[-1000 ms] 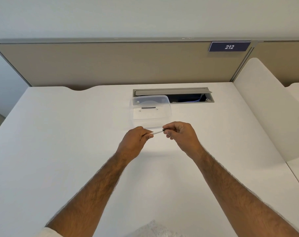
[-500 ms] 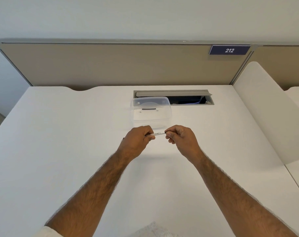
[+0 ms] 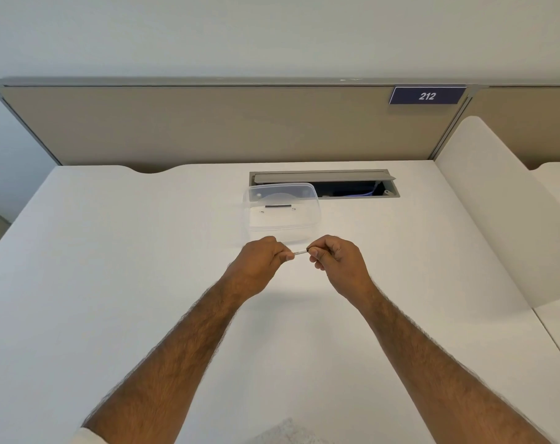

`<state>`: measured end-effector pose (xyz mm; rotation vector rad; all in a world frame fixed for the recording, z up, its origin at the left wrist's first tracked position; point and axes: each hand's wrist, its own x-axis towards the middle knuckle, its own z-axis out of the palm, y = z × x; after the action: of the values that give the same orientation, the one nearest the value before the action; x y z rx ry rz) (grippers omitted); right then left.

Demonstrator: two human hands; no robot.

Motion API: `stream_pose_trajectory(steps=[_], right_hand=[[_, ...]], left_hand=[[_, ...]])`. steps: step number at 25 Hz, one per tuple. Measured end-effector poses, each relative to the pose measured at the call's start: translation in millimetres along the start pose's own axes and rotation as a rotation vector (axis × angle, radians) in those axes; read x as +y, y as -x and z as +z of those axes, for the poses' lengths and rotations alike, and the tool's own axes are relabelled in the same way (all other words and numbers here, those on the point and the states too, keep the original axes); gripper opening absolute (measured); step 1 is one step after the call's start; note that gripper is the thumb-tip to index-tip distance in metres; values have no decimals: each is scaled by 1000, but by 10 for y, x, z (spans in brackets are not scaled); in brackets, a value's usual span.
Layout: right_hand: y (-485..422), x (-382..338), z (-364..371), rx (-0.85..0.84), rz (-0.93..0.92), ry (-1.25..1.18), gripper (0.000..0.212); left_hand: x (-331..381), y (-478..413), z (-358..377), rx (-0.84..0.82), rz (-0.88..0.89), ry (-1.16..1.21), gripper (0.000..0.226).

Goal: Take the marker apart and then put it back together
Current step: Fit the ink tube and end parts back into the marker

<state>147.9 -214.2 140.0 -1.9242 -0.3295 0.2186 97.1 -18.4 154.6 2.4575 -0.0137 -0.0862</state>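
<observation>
A thin white marker is held level above the white desk, between both hands. My left hand is closed around its left part, which is hidden inside the fist. My right hand pinches the right end, where a dark tip or cap shows at the fingertips. Only a short white stretch of the barrel is visible between the hands.
A clear plastic container stands just beyond the hands, with a dark slim piece and small bits inside. Behind it is an open cable hatch. A beige partition closes the back; a white divider stands at the right.
Both hands stay on the marker at the same spot. The visible stretch of barrel between them has become slightly shorter and the marker sits more level.
</observation>
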Motion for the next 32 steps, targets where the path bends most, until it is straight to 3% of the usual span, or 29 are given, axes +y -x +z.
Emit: stream_pose_trajectory(steps=[6, 9, 16, 20, 26, 32], right_hand=[[4, -12, 12, 31, -6, 20, 20], [-8, -21, -12, 33, -7, 20, 17], [33, -32, -45, -132, -161, 268, 19], [16, -50, -103, -175, -180, 236, 10], [24, -36, -86, -180, -161, 206, 25], [43, -47, -51, -173, -154, 205, 20]], left_hand=[[40, -15, -12, 58, -11, -15, 16], [39, 5, -29, -1, -14, 44, 21], [75, 9, -64, -3, -25, -38, 18], [100, 24, -103, -4, -21, 6, 17], [96, 12, -133, 8, 26, 9, 18], [96, 21, -127, 8, 25, 28, 18]])
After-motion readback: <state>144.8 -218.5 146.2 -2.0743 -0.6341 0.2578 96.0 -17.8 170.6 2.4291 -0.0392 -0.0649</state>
